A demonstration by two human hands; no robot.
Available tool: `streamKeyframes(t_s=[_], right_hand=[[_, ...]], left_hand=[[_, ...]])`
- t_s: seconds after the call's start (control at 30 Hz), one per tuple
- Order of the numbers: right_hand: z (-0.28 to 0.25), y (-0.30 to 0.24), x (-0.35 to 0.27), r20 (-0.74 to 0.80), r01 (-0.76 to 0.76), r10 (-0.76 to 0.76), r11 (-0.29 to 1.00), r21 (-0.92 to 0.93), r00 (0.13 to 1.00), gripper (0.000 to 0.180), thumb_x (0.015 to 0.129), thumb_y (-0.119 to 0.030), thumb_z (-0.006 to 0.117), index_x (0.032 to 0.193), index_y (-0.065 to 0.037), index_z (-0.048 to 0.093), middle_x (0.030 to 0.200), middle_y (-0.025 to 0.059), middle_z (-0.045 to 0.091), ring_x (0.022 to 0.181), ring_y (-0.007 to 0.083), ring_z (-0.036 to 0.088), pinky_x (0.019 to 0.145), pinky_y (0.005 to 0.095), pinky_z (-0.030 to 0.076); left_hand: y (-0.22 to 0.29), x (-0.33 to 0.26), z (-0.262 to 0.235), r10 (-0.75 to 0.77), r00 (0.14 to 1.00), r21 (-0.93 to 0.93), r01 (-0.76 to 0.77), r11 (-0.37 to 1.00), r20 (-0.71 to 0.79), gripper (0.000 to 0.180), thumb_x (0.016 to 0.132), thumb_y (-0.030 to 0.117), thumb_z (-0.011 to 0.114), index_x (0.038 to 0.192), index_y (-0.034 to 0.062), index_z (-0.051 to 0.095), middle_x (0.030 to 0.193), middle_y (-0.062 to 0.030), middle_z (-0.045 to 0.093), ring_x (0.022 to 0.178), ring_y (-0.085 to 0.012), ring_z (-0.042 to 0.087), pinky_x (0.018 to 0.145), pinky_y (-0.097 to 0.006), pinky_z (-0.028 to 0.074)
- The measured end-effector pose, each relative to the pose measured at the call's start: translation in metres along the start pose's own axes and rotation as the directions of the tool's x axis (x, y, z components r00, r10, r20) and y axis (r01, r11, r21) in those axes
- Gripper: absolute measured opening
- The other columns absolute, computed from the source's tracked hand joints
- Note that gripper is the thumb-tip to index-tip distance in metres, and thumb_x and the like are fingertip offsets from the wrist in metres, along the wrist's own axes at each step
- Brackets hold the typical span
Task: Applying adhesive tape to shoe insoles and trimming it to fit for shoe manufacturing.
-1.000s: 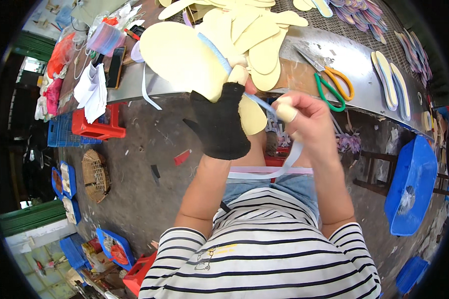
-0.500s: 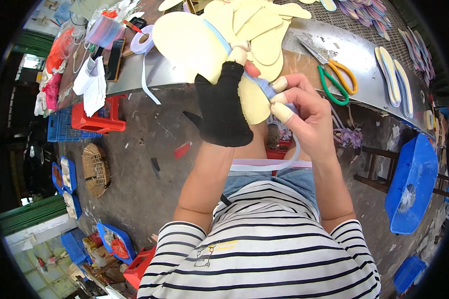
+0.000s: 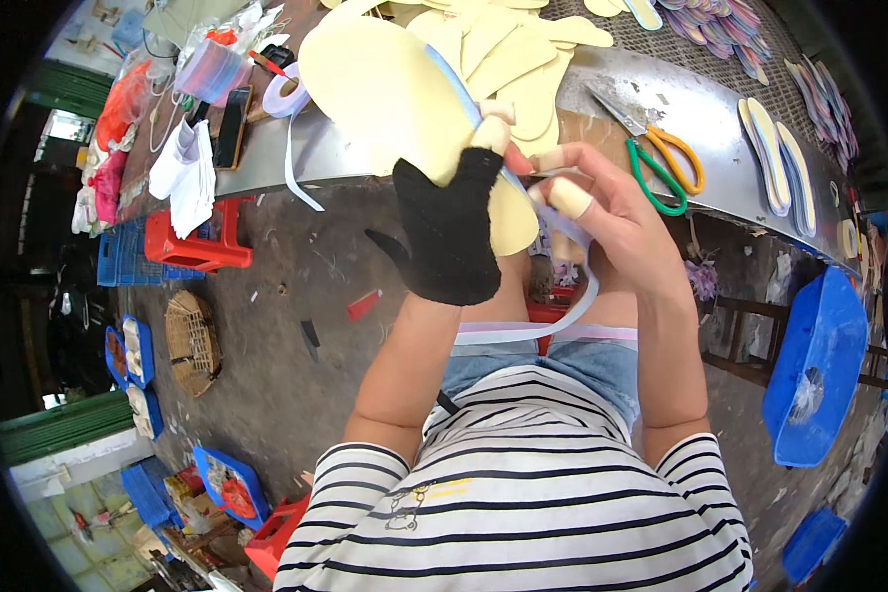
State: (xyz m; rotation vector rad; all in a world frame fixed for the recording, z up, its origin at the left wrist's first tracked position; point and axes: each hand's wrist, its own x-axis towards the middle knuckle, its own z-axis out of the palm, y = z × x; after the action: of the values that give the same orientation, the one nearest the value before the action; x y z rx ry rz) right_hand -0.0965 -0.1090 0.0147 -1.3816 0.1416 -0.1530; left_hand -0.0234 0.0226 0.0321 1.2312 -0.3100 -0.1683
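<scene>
Metal tabletop (image 3: 705,111), insole (image 3: 385,94) in left grip (image 3: 449,229)

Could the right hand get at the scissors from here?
Probably yes: the scissors lie uncovered on the bench near the right hand, handles nearest it. Its fingers, though, hold the pale strip and may need freeing first.

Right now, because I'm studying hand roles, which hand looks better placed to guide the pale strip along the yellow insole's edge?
Probably the right hand: it is at the pale strip, close to the edge, while the gloved left hand is busy holding the yellow insole.
</scene>
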Motion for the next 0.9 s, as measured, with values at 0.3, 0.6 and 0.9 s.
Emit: streamKeyframes(t_s=[0.3, 0.6, 0.9], right_hand=[[0.011, -0.004, -0.012, -0.103, 0.023, -0.025, 1.000, -0.019, 0.994, 0.010, 0.082, -0.005, 0.062, 0.090, 0.000, 0.059, 0.080, -0.0033, 0.057, 0.066, 0.0008, 0.048, 0.057, 0.0151, 0.038], [0.025, 0.011, -0.019, -0.102, 0.098, -0.080, 0.977, 0.191, 0.992, 0.006, 0.083, -0.004, 0.060, 0.087, 0.002, 0.060, 0.080, -0.0012, 0.058, 0.069, 0.0015, 0.052, 0.059, 0.0146, 0.041], [0.007, 0.016, -0.004, 0.015, 0.177, -0.177, 0.970, -0.164, 0.984, 0.011, 0.083, -0.007, 0.057, 0.078, 0.002, 0.054, 0.064, -0.0011, 0.049, 0.060, 0.0052, 0.045, 0.054, 0.0213, 0.038]], left_hand=[[-0.007, -0.003, 0.002, 0.048, 0.994, -0.063, -0.055, 0.997, -0.095, 0.015, 0.086, 0.014, 0.058, 0.093, 0.0007, 0.061, 0.069, -0.0035, 0.060, 0.066, -0.0089, 0.052, 0.063, -0.025, 0.041], [-0.004, -0.005, 0.003, 0.129, 0.978, -0.084, -0.144, 0.986, -0.164, 0.018, 0.086, 0.019, 0.058, 0.089, 0.0020, 0.061, 0.072, -0.0029, 0.060, 0.067, -0.0091, 0.052, 0.062, -0.025, 0.041], [-0.022, -0.006, 0.006, -0.070, 0.996, -0.093, 0.065, 0.994, -0.054, 0.018, 0.079, 0.005, 0.066, 0.096, 0.0000, 0.063, 0.085, -0.0025, 0.063, 0.074, -0.0095, 0.057, 0.065, -0.025, 0.046]])
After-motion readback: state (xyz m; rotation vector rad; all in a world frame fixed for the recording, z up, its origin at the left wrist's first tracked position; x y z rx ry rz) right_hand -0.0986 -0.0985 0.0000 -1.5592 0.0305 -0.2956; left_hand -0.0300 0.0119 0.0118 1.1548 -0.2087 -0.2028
